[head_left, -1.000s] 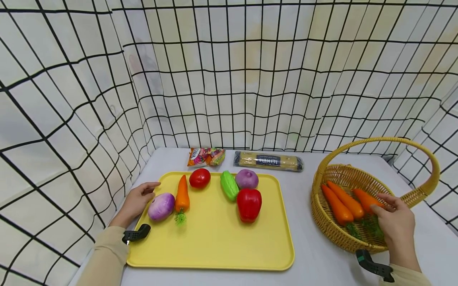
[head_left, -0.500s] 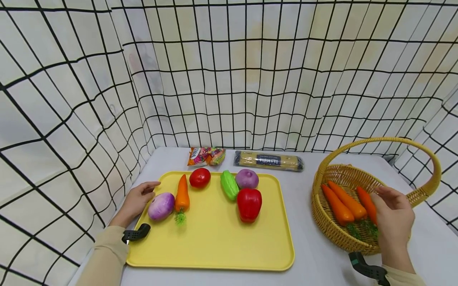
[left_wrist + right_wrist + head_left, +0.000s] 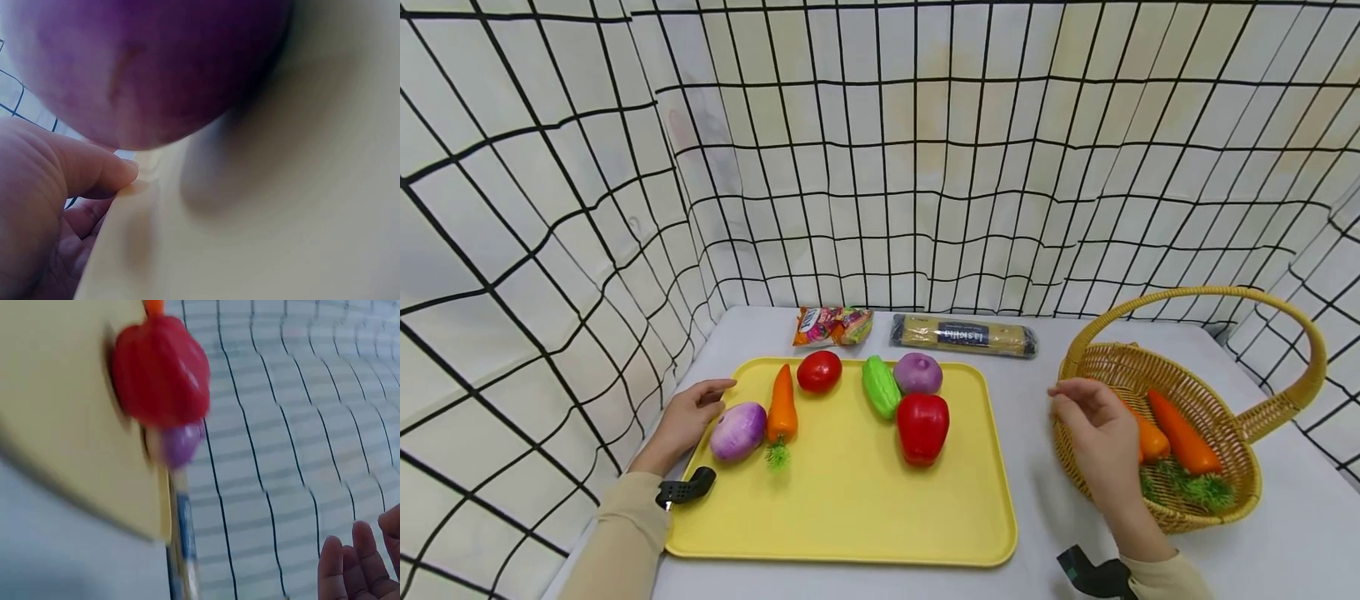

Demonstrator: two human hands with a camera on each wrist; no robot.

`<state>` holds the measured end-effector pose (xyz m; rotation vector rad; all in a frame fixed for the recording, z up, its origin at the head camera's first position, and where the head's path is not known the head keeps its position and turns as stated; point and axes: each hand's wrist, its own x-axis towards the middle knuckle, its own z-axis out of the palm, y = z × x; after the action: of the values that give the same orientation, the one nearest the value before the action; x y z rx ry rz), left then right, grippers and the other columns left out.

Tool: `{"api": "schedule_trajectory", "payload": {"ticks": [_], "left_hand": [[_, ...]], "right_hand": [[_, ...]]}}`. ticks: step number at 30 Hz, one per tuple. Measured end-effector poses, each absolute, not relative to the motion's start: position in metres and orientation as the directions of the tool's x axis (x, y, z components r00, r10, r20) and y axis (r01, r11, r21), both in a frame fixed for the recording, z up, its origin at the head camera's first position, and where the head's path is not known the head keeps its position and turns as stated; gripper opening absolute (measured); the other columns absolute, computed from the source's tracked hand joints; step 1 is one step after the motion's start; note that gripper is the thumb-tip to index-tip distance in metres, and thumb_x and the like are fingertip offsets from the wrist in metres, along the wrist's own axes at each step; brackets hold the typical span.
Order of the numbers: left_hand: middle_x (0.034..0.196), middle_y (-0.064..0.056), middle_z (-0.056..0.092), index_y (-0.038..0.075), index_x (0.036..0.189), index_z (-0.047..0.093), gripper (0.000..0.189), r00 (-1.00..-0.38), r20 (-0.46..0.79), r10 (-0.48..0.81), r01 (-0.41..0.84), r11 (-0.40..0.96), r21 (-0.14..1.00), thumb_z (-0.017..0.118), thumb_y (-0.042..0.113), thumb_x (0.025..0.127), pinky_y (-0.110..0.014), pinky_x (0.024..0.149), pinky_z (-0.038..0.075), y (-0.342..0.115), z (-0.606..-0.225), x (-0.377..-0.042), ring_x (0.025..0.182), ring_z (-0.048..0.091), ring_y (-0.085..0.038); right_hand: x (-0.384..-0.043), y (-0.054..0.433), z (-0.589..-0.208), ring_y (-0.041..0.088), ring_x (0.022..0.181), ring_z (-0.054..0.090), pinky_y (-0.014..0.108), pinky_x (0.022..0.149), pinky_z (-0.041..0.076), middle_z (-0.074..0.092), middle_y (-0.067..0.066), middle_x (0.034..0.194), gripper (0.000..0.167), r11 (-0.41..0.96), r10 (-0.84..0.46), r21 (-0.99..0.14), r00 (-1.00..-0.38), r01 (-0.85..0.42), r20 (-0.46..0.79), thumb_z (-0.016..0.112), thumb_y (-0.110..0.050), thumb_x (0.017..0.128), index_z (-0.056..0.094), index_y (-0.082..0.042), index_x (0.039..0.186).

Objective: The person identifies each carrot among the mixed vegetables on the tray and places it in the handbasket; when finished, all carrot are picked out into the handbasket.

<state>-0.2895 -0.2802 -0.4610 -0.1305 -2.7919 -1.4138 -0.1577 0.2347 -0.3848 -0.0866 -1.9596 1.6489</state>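
Observation:
In the head view my left hand (image 3: 688,421) rests at the left edge of the yellow tray (image 3: 850,521), beside a purple-and-white oval vegetable (image 3: 738,432). The left wrist view shows its thumb (image 3: 103,169) touching the tray rim. My right hand (image 3: 1105,437) holds nothing; it hovers over the left side of the wicker basket (image 3: 1236,496), covering part of it. Inside the basket lie an orange carrot (image 3: 1183,435) with a green top and another carrot (image 3: 1152,439) partly behind the hand. In the right wrist view the right hand's fingers (image 3: 369,556) show apart from any object.
Also on the tray are a carrot (image 3: 782,408), a tomato (image 3: 819,372), a green ridged vegetable (image 3: 881,389), a purple onion (image 3: 917,374) and a red bell pepper (image 3: 922,429). Behind it lie a candy packet (image 3: 832,327) and a pasta pack (image 3: 964,335). The basket handle (image 3: 1195,293) arches upright.
My right hand has let go of the rightmost carrot in the basket and moved left, uncovering that carrot and its green top. The left hand has stayed in place.

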Motion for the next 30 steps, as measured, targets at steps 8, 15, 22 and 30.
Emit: {"api": "schedule_trajectory", "payload": {"ticks": [8,15,22,30], "left_hand": [[0.138,-0.028,0.05,0.001,0.138,0.052,0.039,-0.996,0.054,0.07,0.086,0.601,0.795,0.049,0.006,0.1,-0.045,0.101,0.042,-0.281,-0.461,-0.29,0.128,0.047,-0.041],[0.139,-0.027,0.049,0.001,0.138,0.051,0.039,-0.995,0.053,0.079,0.09,0.588,0.804,0.047,0.006,0.1,-0.051,0.104,0.039,-0.279,-0.46,-0.29,0.129,0.046,-0.041],[0.136,-0.026,0.053,0.001,0.138,0.053,0.039,-0.995,0.056,0.08,0.092,0.572,0.815,0.05,0.006,0.099,-0.022,0.093,0.044,-0.278,-0.462,-0.293,0.126,0.05,-0.039],[0.136,-0.026,0.053,0.002,0.138,0.053,0.039,-0.996,0.05,0.067,0.08,0.575,0.814,0.05,0.006,0.1,-0.03,0.098,0.044,-0.28,-0.461,-0.29,0.127,0.049,-0.039]], "right_hand": [[-0.177,0.153,-0.381,0.016,0.088,0.065,0.027,0.076,0.056,0.068,0.012,0.101,0.015,0.288,0.113,-0.877,-0.895,-0.386,0.431,0.063,0.004,0.089,0.067,-0.002,0.102],[-0.187,0.088,-0.381,0.018,0.091,0.061,0.033,0.077,0.056,0.064,0.002,0.105,0.023,0.406,-0.098,-0.814,-0.906,-0.414,0.411,0.068,-0.003,0.085,0.066,-0.007,0.108],[-0.202,0.05,-0.379,0.023,0.104,0.057,0.033,0.083,0.055,0.059,0.004,0.118,0.029,0.426,-0.187,-0.862,-0.959,-0.274,0.212,0.07,-0.019,0.089,0.064,-0.011,0.116],[-0.22,0.018,-0.392,0.031,0.107,0.056,0.032,0.079,0.053,0.06,0.005,0.12,0.035,0.433,-0.183,-0.885,-0.978,-0.172,0.1,0.074,-0.024,0.086,0.064,-0.01,0.116]]}}
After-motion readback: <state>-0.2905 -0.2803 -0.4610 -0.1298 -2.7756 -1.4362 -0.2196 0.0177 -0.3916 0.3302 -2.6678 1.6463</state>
